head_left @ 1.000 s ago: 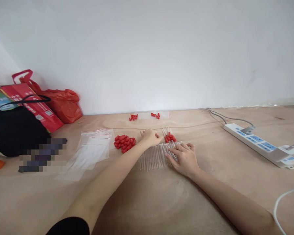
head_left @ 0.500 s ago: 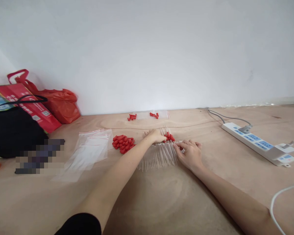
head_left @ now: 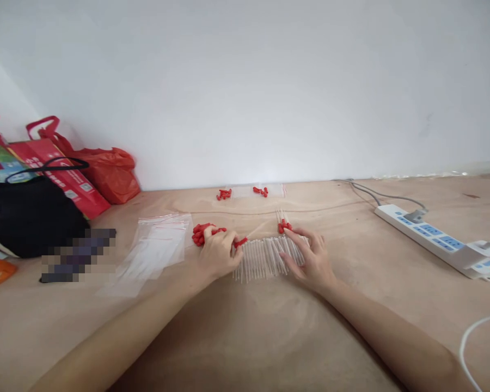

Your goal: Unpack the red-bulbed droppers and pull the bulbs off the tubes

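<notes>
My left hand (head_left: 219,253) is closed, pinching the red rubber bulb (head_left: 240,242) of a dropper whose thin clear tube points up and to the right. It lies over the front of a pile of loose red bulbs (head_left: 202,233), hiding part of it. A row of clear tubes (head_left: 255,260) lies side by side between my two hands. My right hand (head_left: 312,256) rests at the row's right end, thumb and forefinger apart. Its forefinger reaches the red bulbs of several finished-looking droppers (head_left: 285,224), their tubes pointing away from me; whether it presses one I cannot tell.
Clear zip bags (head_left: 159,247) lie left of the bulbs. Farther back sits another bag (head_left: 245,191) with red-bulbed pieces. Shopping bags (head_left: 106,171) and a black bag (head_left: 32,218) stand on the left. A power strip (head_left: 436,237) with cables lies on the right.
My left hand has come back from the far side of the tubes to the bulb pile and now holds a bulb with a tube. My right thumb and forefinger have spread. The view has shifted slightly.
</notes>
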Demonstrator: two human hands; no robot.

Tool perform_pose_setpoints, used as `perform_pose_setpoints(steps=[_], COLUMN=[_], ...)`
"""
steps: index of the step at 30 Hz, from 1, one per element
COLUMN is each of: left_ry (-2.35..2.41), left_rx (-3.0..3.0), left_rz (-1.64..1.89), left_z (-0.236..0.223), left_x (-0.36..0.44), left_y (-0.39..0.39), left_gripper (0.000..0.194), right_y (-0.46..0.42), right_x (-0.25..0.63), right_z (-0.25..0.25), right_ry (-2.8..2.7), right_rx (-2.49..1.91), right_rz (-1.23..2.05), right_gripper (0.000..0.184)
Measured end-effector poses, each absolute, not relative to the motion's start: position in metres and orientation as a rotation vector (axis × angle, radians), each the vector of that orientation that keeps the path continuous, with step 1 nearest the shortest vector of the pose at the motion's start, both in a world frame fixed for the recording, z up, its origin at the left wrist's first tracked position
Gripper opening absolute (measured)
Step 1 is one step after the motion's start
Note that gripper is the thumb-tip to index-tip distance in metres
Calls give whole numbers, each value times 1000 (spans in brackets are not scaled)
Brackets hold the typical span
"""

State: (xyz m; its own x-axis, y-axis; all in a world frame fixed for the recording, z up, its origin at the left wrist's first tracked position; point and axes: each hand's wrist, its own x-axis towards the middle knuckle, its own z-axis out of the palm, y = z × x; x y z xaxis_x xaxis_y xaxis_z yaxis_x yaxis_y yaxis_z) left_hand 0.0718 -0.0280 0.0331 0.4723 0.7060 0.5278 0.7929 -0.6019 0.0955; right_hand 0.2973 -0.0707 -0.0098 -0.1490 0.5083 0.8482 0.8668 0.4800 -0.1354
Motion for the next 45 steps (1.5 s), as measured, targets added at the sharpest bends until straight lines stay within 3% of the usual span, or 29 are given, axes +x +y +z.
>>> perform_pose_setpoints(steps=[6,15,18,22,39,45], left_ry=[-911,-848,-810,-695,-644,-923], left_rx=[-2510,-2514,-2532,-2590,-2592,-2450], left_rz=[-912,-1090,-1095,-1089,-1011,-1128], left_z=[13,7,7,5,9,7], left_x=[59,67,66,64,57,23], left_y=[-58,-65,-63,-60,-65,-53], left_gripper=[6,7,21,9,13,9], right_y=[-80,-79,-80,-82,-90,-84], right_x=[279,269,267,267,276,296], right_z=[-4,-11,-12,-12,-7,-2], right_ry=[-2093,-2093,-2089,-2104,-2128,-1906], right_rx=[-996,-876,-880,-825,-766,-1095], right_rz=[-589,-609,-572,-558,-571,-493], right_gripper=[35,12,12,13,12,15])
